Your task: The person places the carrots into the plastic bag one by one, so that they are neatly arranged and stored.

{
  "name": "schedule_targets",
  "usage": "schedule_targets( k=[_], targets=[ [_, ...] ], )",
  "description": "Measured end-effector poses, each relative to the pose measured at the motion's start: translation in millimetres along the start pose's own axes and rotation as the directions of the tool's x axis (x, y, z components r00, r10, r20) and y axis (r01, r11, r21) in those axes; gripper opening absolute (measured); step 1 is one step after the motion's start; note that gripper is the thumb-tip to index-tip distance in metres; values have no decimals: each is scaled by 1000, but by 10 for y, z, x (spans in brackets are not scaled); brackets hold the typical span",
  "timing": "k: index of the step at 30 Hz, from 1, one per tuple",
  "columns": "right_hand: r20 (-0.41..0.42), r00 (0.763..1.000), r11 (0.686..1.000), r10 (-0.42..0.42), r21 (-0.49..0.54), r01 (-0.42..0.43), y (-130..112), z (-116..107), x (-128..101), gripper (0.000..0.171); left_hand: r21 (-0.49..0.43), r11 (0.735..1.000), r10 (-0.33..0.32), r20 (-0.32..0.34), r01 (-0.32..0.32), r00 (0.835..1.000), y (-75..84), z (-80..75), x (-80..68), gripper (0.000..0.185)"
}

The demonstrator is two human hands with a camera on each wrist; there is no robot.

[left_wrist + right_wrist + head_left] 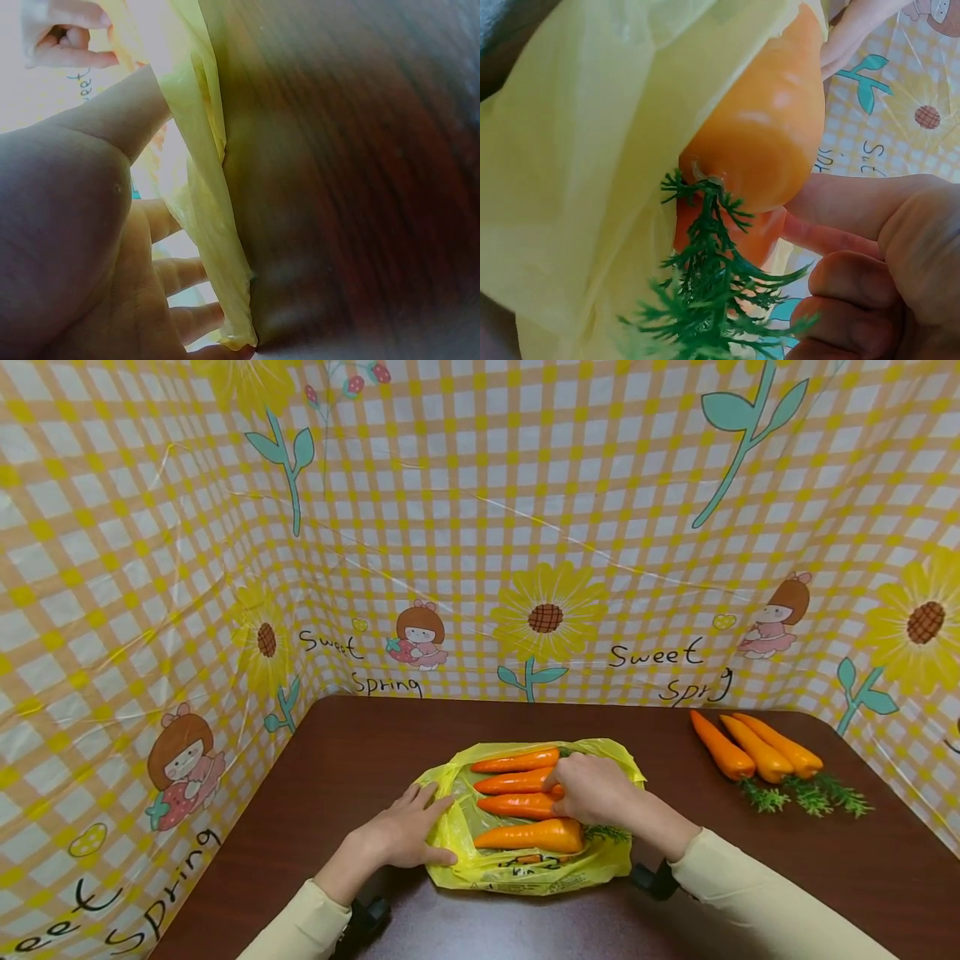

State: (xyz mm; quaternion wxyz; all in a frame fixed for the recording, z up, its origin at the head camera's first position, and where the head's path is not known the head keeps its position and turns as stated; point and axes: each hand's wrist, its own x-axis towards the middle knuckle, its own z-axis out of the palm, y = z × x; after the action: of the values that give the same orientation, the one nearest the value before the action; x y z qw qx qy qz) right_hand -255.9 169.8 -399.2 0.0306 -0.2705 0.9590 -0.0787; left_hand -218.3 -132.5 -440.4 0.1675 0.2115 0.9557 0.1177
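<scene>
Four orange carrots with green leafy tops lie side by side on a yellow plastic bag (525, 881), the nearest carrot (528, 836) being the lightest. Over their thick ends is my right hand (596, 789), its thumb and index finger pinching one of the middle carrots (513, 806). In the right wrist view, the nearest carrot (757, 120) and its leafy top (712, 277) stand in front of these fingers, partly hiding the grip. My left hand (405, 831) rests with spread fingers on the bag's left edge; the left wrist view shows its fingers behind the yellow plastic (217, 232).
Three more carrots (772, 756) with green tops lie together at the back right of the dark brown table (360, 735). A checked, flower-printed cloth (465, 527) stands as a wall behind the table and along both sides.
</scene>
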Motion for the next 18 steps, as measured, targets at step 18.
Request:
schedule_targets(
  k=[18],
  targets=[
    [45,999,998,-10,62,7,42,-41,9,26,-20,1000,-10,4,10,1000,14,0,6,89]
  ],
)
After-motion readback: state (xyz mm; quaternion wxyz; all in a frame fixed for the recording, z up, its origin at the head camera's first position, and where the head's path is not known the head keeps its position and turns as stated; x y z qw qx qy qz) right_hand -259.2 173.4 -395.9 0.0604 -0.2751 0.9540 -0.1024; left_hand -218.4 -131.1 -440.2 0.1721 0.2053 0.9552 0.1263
